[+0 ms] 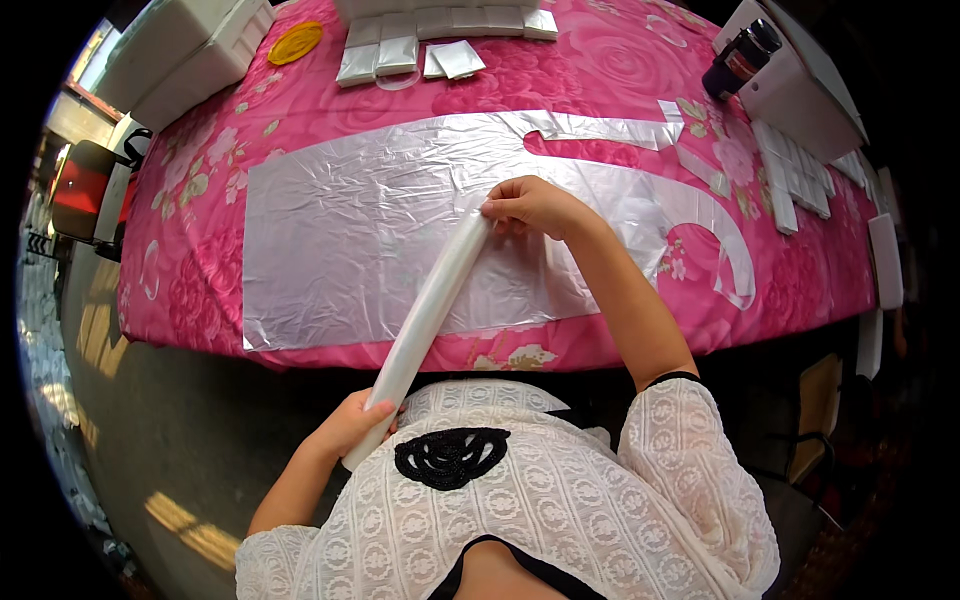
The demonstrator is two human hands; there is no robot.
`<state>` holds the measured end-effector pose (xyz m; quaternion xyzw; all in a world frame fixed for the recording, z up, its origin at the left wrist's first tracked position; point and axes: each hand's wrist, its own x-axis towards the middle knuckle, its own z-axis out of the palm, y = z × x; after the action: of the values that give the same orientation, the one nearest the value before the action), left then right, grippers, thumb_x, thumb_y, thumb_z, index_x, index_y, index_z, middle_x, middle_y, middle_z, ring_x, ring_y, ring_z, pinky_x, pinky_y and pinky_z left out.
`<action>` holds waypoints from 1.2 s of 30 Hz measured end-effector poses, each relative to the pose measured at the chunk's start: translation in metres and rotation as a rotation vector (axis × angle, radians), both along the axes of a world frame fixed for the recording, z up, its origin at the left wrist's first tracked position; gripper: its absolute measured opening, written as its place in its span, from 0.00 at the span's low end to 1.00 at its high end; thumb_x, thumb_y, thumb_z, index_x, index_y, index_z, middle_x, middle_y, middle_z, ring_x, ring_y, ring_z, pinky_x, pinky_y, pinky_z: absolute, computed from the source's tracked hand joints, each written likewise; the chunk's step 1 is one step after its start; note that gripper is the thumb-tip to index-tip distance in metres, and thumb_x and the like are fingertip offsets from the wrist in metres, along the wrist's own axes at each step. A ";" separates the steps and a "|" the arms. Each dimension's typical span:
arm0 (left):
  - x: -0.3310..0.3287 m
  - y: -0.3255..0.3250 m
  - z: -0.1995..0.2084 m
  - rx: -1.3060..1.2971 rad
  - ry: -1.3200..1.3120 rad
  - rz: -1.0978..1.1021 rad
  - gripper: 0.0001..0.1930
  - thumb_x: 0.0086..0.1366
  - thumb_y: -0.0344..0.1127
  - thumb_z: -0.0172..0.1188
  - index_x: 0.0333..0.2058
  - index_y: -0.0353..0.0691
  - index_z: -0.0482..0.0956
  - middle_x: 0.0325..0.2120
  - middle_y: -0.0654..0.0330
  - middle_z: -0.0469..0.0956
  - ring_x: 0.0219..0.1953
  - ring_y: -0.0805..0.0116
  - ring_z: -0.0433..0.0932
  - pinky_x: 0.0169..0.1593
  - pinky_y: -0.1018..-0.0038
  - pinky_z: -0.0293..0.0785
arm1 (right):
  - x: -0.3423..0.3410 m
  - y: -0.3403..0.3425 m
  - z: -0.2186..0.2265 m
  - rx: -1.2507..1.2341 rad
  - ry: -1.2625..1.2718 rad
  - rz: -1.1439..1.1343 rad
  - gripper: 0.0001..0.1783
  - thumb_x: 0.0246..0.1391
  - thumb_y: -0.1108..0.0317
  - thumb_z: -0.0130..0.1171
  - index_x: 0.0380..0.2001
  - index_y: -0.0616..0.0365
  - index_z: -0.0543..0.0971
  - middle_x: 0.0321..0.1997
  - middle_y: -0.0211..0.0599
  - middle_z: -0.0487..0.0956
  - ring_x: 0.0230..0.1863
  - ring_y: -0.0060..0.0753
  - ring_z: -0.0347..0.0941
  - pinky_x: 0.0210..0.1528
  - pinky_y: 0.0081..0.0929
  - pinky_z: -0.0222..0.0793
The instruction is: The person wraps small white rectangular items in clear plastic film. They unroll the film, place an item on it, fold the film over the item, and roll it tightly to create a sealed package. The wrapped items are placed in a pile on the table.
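A long, narrow strip of folded whitish plastic film [425, 315] slants from near my body up over the table. My left hand [352, 424] is closed round its lower end, below the table's front edge. The upper end is pinched between the thumb and fingers of my right hand [535, 207]. Beneath that hand, a thin translucent plastic apron [340, 220] lies spread flat and wrinkled. Its cut-out, strap-like parts point to the right, with the pink cloth showing through the openings.
A pink rose-patterned cloth [200, 290] covers the table. Small folded plastic packets [397, 55] lie in rows at the back, and more packets [790, 175] at the right. A dark bottle [741, 60], white boxes [195, 60] and a yellow coil [295, 43] stand or lie around the edges.
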<state>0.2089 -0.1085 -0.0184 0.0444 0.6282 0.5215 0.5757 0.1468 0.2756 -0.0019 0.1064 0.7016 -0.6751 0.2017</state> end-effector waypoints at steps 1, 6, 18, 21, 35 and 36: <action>0.000 -0.001 0.000 0.004 -0.008 0.012 0.25 0.56 0.54 0.57 0.38 0.34 0.69 0.23 0.63 0.73 0.23 0.77 0.71 0.29 0.79 0.68 | -0.001 0.001 -0.005 -0.011 0.032 0.003 0.11 0.50 0.62 0.58 0.31 0.59 0.78 0.24 0.26 0.76 0.24 0.15 0.70 0.25 0.13 0.62; -0.005 -0.001 0.005 -0.016 0.001 0.002 0.35 0.48 0.63 0.60 0.39 0.32 0.71 0.25 0.60 0.74 0.28 0.75 0.73 0.35 0.79 0.69 | 0.000 -0.001 -0.005 0.185 0.140 -0.195 0.10 0.51 0.66 0.56 0.30 0.63 0.77 0.23 0.28 0.75 0.23 0.15 0.69 0.25 0.16 0.65; -0.035 -0.079 0.008 -0.065 -0.269 -0.247 0.31 0.46 0.44 0.69 0.47 0.32 0.71 0.37 0.56 0.77 0.41 0.68 0.76 0.49 0.73 0.68 | 0.035 0.193 -0.028 0.836 0.299 -0.715 0.14 0.50 0.65 0.57 0.32 0.68 0.77 0.24 0.34 0.78 0.23 0.20 0.71 0.27 0.19 0.66; -0.059 -0.067 0.020 -0.095 -0.239 -0.351 0.28 0.47 0.38 0.69 0.45 0.31 0.71 0.37 0.57 0.77 0.41 0.70 0.75 0.49 0.75 0.68 | 0.028 0.186 -0.031 0.758 0.333 -0.664 0.13 0.51 0.65 0.56 0.31 0.67 0.77 0.24 0.33 0.78 0.22 0.19 0.71 0.26 0.18 0.66; -0.107 0.109 0.033 0.292 1.647 -0.585 0.21 0.43 0.40 0.67 0.35 0.36 0.75 0.42 0.53 0.73 0.42 0.54 0.73 0.45 0.62 0.69 | -0.046 0.047 -0.028 0.496 0.380 -0.244 0.11 0.51 0.67 0.55 0.32 0.66 0.77 0.23 0.34 0.76 0.23 0.21 0.69 0.29 0.20 0.66; -0.100 0.110 0.030 0.396 1.601 -0.675 0.21 0.44 0.39 0.66 0.36 0.36 0.74 0.45 0.53 0.72 0.44 0.53 0.72 0.47 0.61 0.69 | -0.048 0.048 -0.029 0.503 0.366 -0.223 0.11 0.51 0.67 0.55 0.32 0.66 0.77 0.22 0.34 0.76 0.23 0.21 0.69 0.28 0.20 0.66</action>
<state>0.1088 0.0016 0.0113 0.6768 0.6939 0.2358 0.0690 0.0991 0.3234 -0.0308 0.1060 0.8550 -0.5064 -0.0355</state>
